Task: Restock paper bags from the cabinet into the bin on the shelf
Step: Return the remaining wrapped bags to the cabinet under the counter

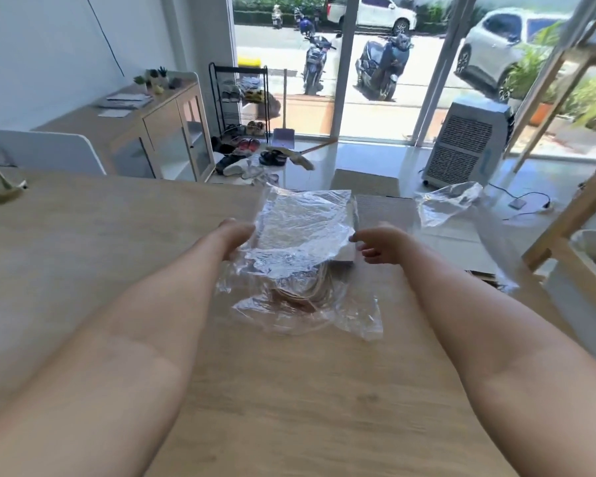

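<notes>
paper bags [315,290] lie flat on the wide wooden table [117,256], bundled in a slippery clear plastic wrap [300,235]; light, soft, best gripped by the stack's edges. left hand [236,235] pinches the wrap, right hand [381,244] hovers half-open beside it.

Matt wood-grain table [83,256], glossy crinkled clear plastic wrap [303,232], brown paper bags [344,258] inside
</notes>
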Action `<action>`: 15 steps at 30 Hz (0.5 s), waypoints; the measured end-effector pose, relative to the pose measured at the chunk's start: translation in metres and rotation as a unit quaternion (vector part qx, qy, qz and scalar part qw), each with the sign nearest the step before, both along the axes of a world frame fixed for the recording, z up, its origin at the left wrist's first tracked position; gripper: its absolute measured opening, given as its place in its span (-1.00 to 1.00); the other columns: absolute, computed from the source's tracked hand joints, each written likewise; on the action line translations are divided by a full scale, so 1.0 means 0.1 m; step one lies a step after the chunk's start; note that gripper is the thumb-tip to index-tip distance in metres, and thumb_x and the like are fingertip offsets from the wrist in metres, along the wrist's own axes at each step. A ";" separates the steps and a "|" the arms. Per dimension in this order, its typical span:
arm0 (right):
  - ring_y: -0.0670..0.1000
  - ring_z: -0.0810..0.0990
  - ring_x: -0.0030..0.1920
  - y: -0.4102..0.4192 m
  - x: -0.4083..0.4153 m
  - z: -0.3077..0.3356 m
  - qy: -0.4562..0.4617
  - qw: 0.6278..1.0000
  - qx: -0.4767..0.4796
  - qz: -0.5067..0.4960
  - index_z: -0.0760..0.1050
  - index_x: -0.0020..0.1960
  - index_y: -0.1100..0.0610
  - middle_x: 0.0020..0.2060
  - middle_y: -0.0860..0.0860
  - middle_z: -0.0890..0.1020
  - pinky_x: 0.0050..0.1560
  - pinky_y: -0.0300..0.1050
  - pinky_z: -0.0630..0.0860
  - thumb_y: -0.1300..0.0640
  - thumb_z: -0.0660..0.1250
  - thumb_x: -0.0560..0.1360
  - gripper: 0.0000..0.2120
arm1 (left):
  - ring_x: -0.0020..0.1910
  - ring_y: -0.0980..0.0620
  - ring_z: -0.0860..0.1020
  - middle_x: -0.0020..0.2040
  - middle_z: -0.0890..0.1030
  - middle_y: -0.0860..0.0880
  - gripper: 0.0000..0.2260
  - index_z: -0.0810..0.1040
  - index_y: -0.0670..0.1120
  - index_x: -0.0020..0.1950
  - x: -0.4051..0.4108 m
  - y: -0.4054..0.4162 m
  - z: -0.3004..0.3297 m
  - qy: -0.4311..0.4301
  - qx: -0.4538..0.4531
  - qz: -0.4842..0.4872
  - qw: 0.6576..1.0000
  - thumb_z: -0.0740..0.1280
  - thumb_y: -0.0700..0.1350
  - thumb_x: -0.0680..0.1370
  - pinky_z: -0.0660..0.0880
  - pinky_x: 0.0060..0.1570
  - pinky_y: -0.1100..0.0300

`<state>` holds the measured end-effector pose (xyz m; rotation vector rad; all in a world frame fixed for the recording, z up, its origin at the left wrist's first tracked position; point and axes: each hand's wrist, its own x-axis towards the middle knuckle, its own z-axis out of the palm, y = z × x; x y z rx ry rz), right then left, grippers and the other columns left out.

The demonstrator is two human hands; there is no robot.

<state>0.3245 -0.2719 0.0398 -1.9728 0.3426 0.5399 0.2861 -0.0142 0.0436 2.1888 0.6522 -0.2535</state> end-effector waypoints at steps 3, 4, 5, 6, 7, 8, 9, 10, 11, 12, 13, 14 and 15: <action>-0.04 0.32 -0.46 -0.04 0.12 0.00 -0.024 0.998 -0.051 -0.019 0.33 -0.22 0.17 -0.40 0.08 0.38 -0.46 -0.23 0.39 0.32 0.37 0.46 -0.78 | -0.16 -0.02 0.49 0.29 0.42 -0.17 -0.53 0.28 -0.19 0.45 0.05 -0.02 0.01 0.018 -0.027 -0.011 0.999 0.25 -0.05 0.58 0.51 -0.36 0.24; -0.03 0.33 -0.46 -0.05 0.15 0.01 -0.031 0.996 -0.081 -0.025 0.33 -0.18 0.18 -0.40 0.08 0.37 -0.51 -0.27 0.38 0.33 0.37 0.45 -0.79 | -0.10 -0.04 0.52 0.24 0.44 -0.17 -0.52 0.30 -0.18 0.44 0.08 0.00 0.01 0.024 -0.035 -0.022 0.999 0.27 -0.04 0.57 0.47 -0.31 0.19; -0.02 0.33 -0.46 -0.05 0.17 0.01 -0.036 0.993 -0.105 -0.025 0.31 -0.12 0.18 -0.40 0.08 0.36 -0.54 -0.30 0.36 0.32 0.37 0.45 -0.78 | 0.00 -0.07 0.54 0.24 0.46 -0.20 -0.51 0.31 -0.18 0.44 0.10 -0.02 0.02 0.035 -0.037 -0.026 0.998 0.30 -0.05 0.56 0.43 -0.30 0.18; -0.02 0.33 -0.45 -0.06 0.19 0.01 -0.043 0.991 -0.126 -0.027 0.30 -0.06 0.18 -0.39 0.08 0.36 -0.53 -0.29 0.36 0.30 0.37 0.45 -0.77 | 0.09 -0.09 0.53 0.29 0.45 -0.22 -0.50 0.32 -0.18 0.44 0.12 -0.03 0.02 0.040 -0.038 -0.027 0.998 0.32 -0.06 0.54 0.41 -0.28 0.18; -0.01 0.36 -0.43 -0.06 0.21 0.00 -0.050 0.987 -0.153 -0.027 0.32 -0.02 0.17 -0.38 0.08 0.39 -0.48 -0.26 0.39 0.26 0.38 0.46 -0.77 | 0.16 -0.12 0.51 0.34 0.43 -0.23 -0.48 0.31 -0.18 0.45 0.14 -0.04 0.02 0.050 -0.043 -0.032 0.997 0.33 -0.06 0.54 0.43 -0.20 0.15; 0.00 0.42 -0.39 -0.06 0.21 -0.02 -0.057 0.980 -0.189 -0.025 0.39 0.02 0.19 -0.33 0.09 0.47 -0.40 -0.20 0.46 0.21 0.39 0.46 -0.78 | 0.22 -0.15 0.49 0.38 0.40 -0.23 -0.46 0.29 -0.18 0.47 0.15 -0.06 0.01 0.058 -0.046 -0.034 0.997 0.34 -0.07 0.53 0.46 -0.07 0.11; 0.02 0.49 -0.31 -0.07 0.22 -0.07 -0.070 0.970 -0.231 -0.028 0.46 0.09 0.22 -0.23 0.12 0.57 -0.28 -0.15 0.53 0.16 0.39 0.45 -0.74 | 0.27 -0.18 0.46 0.41 0.37 -0.23 -0.45 0.28 -0.18 0.48 0.17 -0.08 0.00 0.067 -0.052 -0.037 0.996 0.34 -0.08 0.54 0.47 0.08 0.07; 0.06 0.55 -0.21 -0.07 0.20 -0.11 -0.080 0.960 -0.267 -0.032 0.50 0.18 0.25 -0.08 0.15 0.63 -0.15 -0.10 0.58 0.13 0.39 0.44 -0.65 | 0.32 -0.20 0.43 0.43 0.35 -0.22 -0.44 0.27 -0.18 0.49 0.19 -0.09 -0.02 0.067 -0.059 -0.030 0.996 0.34 -0.09 0.54 0.45 0.21 0.04; 0.09 0.60 -0.11 -0.06 0.18 -0.14 -0.086 0.954 -0.285 -0.044 0.49 0.25 0.25 0.03 0.17 0.65 -0.05 -0.08 0.59 0.10 0.36 0.45 -0.58 | 0.35 -0.21 0.42 0.45 0.34 -0.20 -0.44 0.26 -0.19 0.49 0.20 -0.11 -0.03 0.074 -0.075 -0.034 0.994 0.34 -0.10 0.54 0.42 0.30 -0.01; 0.10 0.64 -0.05 -0.02 0.16 -0.16 -0.088 0.952 -0.287 -0.056 0.51 0.25 0.25 0.05 0.17 0.66 -0.01 -0.08 0.60 0.08 0.33 0.47 -0.59 | 0.35 -0.25 0.41 0.47 0.31 -0.21 -0.42 0.26 -0.21 0.48 0.25 -0.10 -0.08 0.077 -0.107 -0.033 0.991 0.36 -0.12 0.52 0.39 0.33 -0.07; 0.12 0.67 -0.06 0.01 0.15 -0.20 -0.087 0.954 -0.280 -0.069 0.55 0.19 0.26 -0.01 0.18 0.67 -0.04 -0.08 0.61 0.07 0.30 0.49 -0.64 | 0.33 -0.28 0.43 0.47 0.29 -0.23 -0.36 0.27 -0.23 0.47 0.34 -0.06 -0.17 0.069 -0.135 -0.025 0.988 0.42 -0.15 0.44 0.40 0.32 -0.11; 0.13 0.68 -0.16 0.04 0.15 -0.24 -0.082 0.959 -0.255 -0.089 0.58 0.09 0.28 -0.10 0.18 0.68 -0.11 -0.07 0.63 0.08 0.29 0.51 -0.70 | 0.27 -0.30 0.47 0.46 0.30 -0.24 -0.28 0.29 -0.25 0.43 0.39 -0.05 -0.23 0.055 -0.144 -0.012 0.988 0.49 -0.20 0.32 0.44 0.27 -0.13; 0.13 0.68 -0.27 0.06 0.16 -0.29 -0.070 0.966 -0.222 -0.112 0.59 0.02 0.30 -0.19 0.19 0.67 -0.19 -0.06 0.64 0.13 0.30 0.51 -0.76 | 0.20 -0.29 0.52 0.42 0.34 -0.24 -0.24 0.31 -0.26 0.37 0.40 -0.04 -0.27 0.048 -0.145 0.004 0.988 0.51 -0.22 0.22 0.50 0.19 -0.13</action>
